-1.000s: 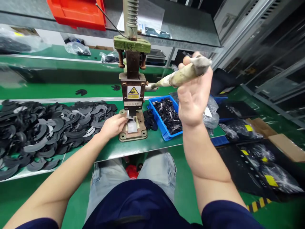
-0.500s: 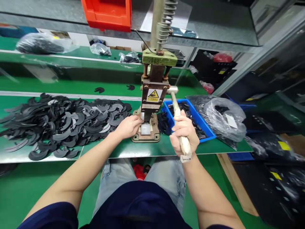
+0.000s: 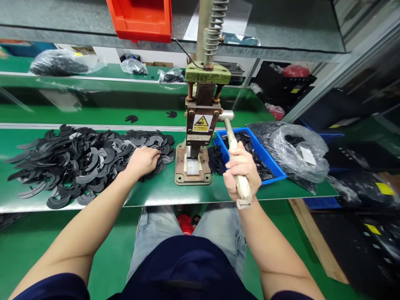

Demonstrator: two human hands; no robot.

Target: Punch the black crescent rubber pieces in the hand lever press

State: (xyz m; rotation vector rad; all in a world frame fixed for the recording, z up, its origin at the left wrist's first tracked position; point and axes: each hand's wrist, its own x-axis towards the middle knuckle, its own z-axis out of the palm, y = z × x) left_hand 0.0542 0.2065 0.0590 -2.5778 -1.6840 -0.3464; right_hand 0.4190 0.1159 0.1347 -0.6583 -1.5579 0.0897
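Observation:
My left hand (image 3: pixel 143 161) is over the right part of a pile of black curved plastic pieces (image 3: pixel 93 156). Its fingers are bent and pressed together among the pieces, and what they hold, if anything, is hidden. My right hand (image 3: pixel 242 173) is wrapped round the lever handle (image 3: pixel 231 135) of a hand press, which slants down towards me. The arbor press (image 3: pixel 203 121) stands upright at the middle of the bench, with a yellow warning label on its front. Under its ram, a small pale metal block (image 3: pixel 192 167) sits on the base plate (image 3: pixel 181 177).
A blue tray (image 3: pixel 275 177) of small black parts stands right of the press, beside a clear plastic bag (image 3: pixel 300 154). Two loose black pieces lie on the green surface behind. Above hangs a shelf with a red bin (image 3: pixel 140 25). The bench's front edge runs before my legs.
My left hand has moved left, from beside the press ram to the pile of black pieces. My right hand stays on the lever, which has hardly moved.

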